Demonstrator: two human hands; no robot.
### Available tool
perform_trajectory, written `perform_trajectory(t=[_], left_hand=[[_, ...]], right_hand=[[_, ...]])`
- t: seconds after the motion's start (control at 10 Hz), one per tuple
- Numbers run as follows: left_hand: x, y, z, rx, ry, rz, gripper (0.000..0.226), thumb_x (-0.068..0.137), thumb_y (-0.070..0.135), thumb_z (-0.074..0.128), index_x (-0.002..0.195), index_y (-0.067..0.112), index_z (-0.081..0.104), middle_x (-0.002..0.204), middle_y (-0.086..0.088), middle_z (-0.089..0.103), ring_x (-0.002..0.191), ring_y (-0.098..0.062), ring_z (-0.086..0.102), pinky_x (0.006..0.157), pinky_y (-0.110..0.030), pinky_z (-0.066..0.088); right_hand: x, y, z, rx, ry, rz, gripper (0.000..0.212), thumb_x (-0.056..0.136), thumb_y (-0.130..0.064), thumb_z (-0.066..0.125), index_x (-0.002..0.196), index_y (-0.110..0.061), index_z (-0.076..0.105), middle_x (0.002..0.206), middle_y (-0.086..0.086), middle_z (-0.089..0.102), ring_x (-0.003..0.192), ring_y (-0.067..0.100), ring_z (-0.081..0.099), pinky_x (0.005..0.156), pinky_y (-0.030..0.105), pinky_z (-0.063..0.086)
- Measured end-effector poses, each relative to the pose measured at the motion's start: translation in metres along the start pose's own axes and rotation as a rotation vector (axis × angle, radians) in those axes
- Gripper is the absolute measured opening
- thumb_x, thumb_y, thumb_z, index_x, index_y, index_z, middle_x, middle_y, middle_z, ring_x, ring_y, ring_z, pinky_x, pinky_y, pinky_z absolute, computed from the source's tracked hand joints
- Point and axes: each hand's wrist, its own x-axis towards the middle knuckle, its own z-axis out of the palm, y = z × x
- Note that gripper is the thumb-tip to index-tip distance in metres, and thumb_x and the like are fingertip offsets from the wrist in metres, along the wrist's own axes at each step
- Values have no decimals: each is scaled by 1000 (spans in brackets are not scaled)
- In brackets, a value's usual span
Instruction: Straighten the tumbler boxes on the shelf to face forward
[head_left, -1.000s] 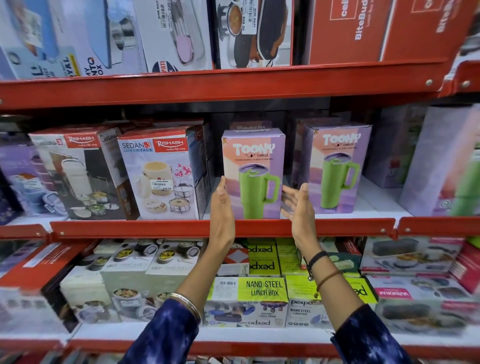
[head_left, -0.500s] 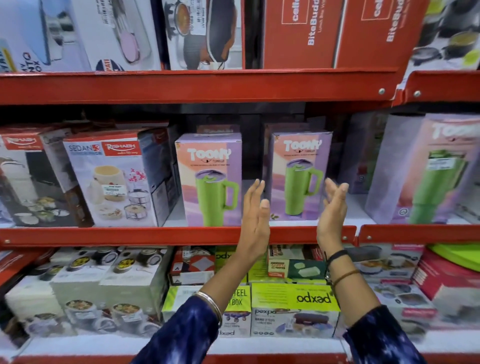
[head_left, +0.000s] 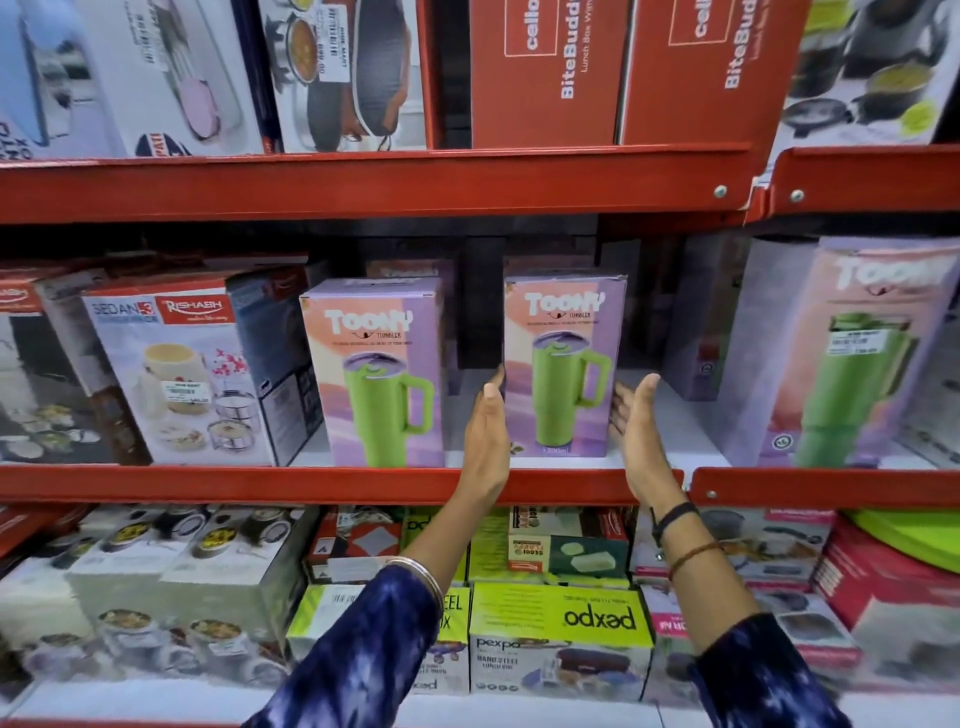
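Note:
Three purple Toony tumbler boxes with a green mug picture stand on the middle red shelf (head_left: 332, 483). The left box (head_left: 376, 371) faces forward at the shelf edge. The middle box (head_left: 563, 364) sits a little further back. A larger-looking right box (head_left: 852, 353) is turned slightly, near the frame's right edge. My left hand (head_left: 488, 436) is flat against the middle box's left side, fingers straight. My right hand (head_left: 636, 426) is open, palm inward, just beside the box's right side; contact there is unclear.
Rishabh lunch-pack boxes (head_left: 187, 374) stand left of the tumbler boxes. More purple boxes sit behind in shadow. Red BiteBuddy boxes (head_left: 545, 67) fill the shelf above. Green Pexpo lunch boxes (head_left: 561, 634) and other cartons crowd the shelf below.
My view and both hands have shifted right, from flanking the left tumbler box to flanking the middle one. The left hand has come up against its side.

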Motion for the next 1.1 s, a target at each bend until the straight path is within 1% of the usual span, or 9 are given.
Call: perform_trajectory(t=[0.1, 0.2, 0.3, 0.4, 0.5, 0.6, 0.9, 1.0, 1.1], left_hand=[[-5, -2, -1, 31, 23, 15, 74, 86, 72, 17, 146, 30, 30, 156, 4, 27, 144, -16, 24, 117, -51, 23], [-14, 0, -3, 39, 18, 9, 82, 79, 76, 18, 145, 29, 29, 157, 2, 26, 144, -17, 22, 118, -57, 18], [-23, 4, -7, 38, 11, 0, 80, 80, 76, 16, 145, 32, 29, 157, 2, 26, 145, -18, 22, 118, -57, 18], [-31, 6, -11, 46, 7, -12, 89, 73, 85, 14, 144, 35, 30, 157, 3, 27, 145, -19, 23, 118, -58, 19], [-39, 11, -13, 32, 9, -21, 96, 64, 93, 11, 141, 40, 33, 156, 3, 29, 145, -19, 23, 117, -59, 18], [-44, 13, -15, 16, 0, -36, 102, 56, 98, 12, 139, 43, 35, 157, 3, 29, 145, -20, 23, 117, -59, 18], [-47, 19, -17, 36, -12, -56, 94, 66, 91, 12, 141, 39, 34, 157, 3, 27, 145, -22, 23, 116, -60, 22], [-43, 29, -22, 10, 14, 48, 82, 77, 80, 16, 140, 32, 38, 150, 11, 30, 144, -19, 26, 114, -54, 29], [-31, 50, -34, -10, 24, 246, 73, 80, 75, 23, 135, 32, 42, 143, 13, 40, 139, -15, 35, 115, -46, 31]], right_hand=[[-7, -4, -3, 32, -36, -1, 105, 65, -80, 11, 145, -15, 31, 152, 9, 36, 138, 22, 36, 110, 31, 27], [-18, -7, -4, 37, -49, 4, 107, 63, -80, 10, 144, -15, 32, 150, 6, 37, 136, 21, 38, 105, 29, 29], [-28, -9, -5, 14, -48, 8, 128, 45, -97, 15, 143, -17, 35, 141, -1, 44, 130, 16, 41, 107, 31, 30], [-36, -9, -10, 26, -43, 25, 131, 43, -100, 15, 142, -16, 37, 148, 8, 41, 136, 23, 39, 116, 41, 26], [-43, -12, -13, 53, -39, 50, 118, 57, -91, 8, 141, -14, 39, 150, 14, 38, 137, 28, 38, 116, 43, 27], [-46, -13, -15, 47, -43, 55, 129, 45, -96, 13, 140, -13, 39, 148, 13, 41, 137, 28, 38, 116, 43, 27], [-52, -14, -9, 104, -44, 57, 109, 59, -82, 12, 142, -15, 36, 150, 12, 37, 139, 27, 35, 117, 43, 24], [-54, -15, -2, 79, 107, -81, 101, 68, -83, 15, 139, -16, 42, 147, 11, 44, 134, 23, 42, 113, 40, 31], [-48, -29, 5, -9, 236, -312, 76, 86, -71, 20, 135, -20, 48, 143, 3, 50, 131, 15, 45, 114, 41, 31]])
